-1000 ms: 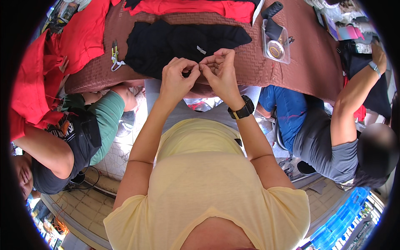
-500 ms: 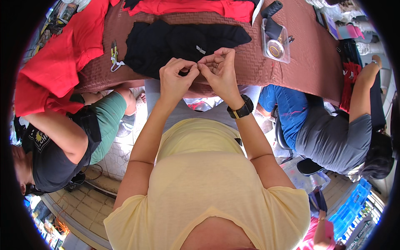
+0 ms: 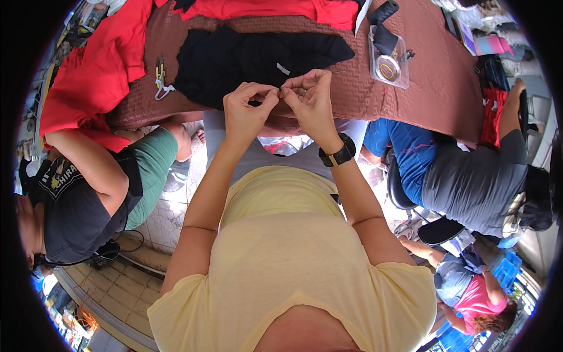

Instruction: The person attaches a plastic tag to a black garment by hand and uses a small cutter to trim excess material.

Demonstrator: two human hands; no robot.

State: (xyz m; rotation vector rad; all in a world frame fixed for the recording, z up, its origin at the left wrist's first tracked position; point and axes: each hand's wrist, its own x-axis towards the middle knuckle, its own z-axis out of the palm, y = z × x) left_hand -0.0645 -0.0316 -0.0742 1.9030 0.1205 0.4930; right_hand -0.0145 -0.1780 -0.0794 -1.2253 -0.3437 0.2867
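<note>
- Nearest: the person in the pale yellow shirt [image 3: 293,258], both forearms raised and meeting at the near edge of the table [image 3: 446,76]. Probably held up there to keep fine work close to the eyes.
- Left hand [image 3: 246,111]: thumb and forefinger pressed together, pinching something tiny at the tips. Too small to tell what; possibly thread or a needle.
- Right hand [image 3: 311,100], black watch [image 3: 336,155] on the wrist: fingers curled in, tips closed and touching the left hand's tips. Both pinches meet at one spot, so whatever is held runs roughly left-right between them.
- Just beyond the hands: black garment [image 3: 258,56] spread flat on the brown table cover, long axis left-right, small pale tag near its middle. The hands hover at its near edge; I cannot tell if they touch it.
- Left of it: small snips [image 3: 159,76] lying within reach, pointing near-far.
- Right: clear plastic box [image 3: 388,56] with small bits inside.
- Far and left: red fabric [image 3: 94,70] draped over the table edge.
- Seated co-workers at both sides, busy with their own work.
</note>
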